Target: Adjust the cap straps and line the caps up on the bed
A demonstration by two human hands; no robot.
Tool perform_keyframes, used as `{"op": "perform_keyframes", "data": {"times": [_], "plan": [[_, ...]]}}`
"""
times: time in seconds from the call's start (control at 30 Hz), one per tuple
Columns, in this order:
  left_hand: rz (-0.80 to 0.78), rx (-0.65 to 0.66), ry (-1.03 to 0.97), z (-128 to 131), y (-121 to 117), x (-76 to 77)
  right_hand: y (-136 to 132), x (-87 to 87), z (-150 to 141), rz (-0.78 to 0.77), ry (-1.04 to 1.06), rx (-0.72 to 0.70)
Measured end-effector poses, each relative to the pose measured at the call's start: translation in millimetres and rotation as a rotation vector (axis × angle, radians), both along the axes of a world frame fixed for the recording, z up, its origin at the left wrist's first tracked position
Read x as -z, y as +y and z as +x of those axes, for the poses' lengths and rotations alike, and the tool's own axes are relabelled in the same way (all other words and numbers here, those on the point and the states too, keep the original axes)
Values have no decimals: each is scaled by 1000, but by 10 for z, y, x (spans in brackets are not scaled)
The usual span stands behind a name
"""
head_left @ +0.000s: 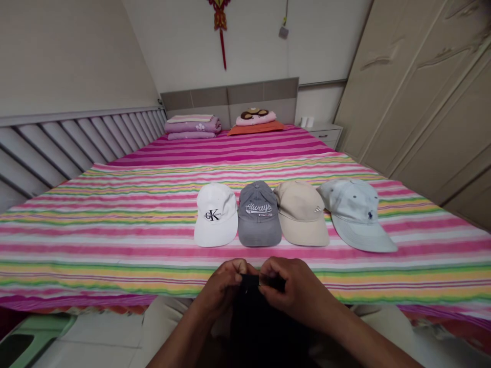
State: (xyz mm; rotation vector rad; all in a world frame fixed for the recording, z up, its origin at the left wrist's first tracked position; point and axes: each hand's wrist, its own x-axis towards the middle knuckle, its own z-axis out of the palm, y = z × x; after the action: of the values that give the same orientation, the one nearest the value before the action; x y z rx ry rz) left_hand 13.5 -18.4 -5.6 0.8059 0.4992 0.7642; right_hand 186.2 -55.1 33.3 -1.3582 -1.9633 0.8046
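Note:
My left hand point(224, 283) pinches the upper edge of a black cloth item point(253, 312) just off the front edge of the bed. Opposite it, my right hand point(289, 286) grips the same edge, thumb and fingers closed around a strap-like part. The item's lower portion is too dark to make out, so its kind is unclear. Beyond my hands, caps lie in a row on the bed: a white cap point(217, 212), a grey cap point(260, 217) with white lettering, a beige cap point(303, 214) and a pale blue cap point(356, 212) turned slightly right.
A striped sheet point(115, 225) covers the bed. Folded purple bedding point(192, 127) and a pink pillow point(255, 118) rest by the headboard point(264, 92). Railing point(69, 138) runs along the left; a wardrobe point(406, 92) stands right. A green stool point(42, 335) is at lower left.

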Motion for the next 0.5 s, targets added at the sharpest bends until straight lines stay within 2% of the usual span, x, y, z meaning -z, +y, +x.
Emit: {"op": "perform_keyframes", "data": {"times": [0.17,0.37,0.5], "plan": [[14,23,58,-74,32,10,59,7,24,-164,184,-20],[171,100,366,-71,108,-28,113,8,-12,-211,199,-44],[101,90,228,-51,112,-3,188,67,36,-495,536,-162]]}}
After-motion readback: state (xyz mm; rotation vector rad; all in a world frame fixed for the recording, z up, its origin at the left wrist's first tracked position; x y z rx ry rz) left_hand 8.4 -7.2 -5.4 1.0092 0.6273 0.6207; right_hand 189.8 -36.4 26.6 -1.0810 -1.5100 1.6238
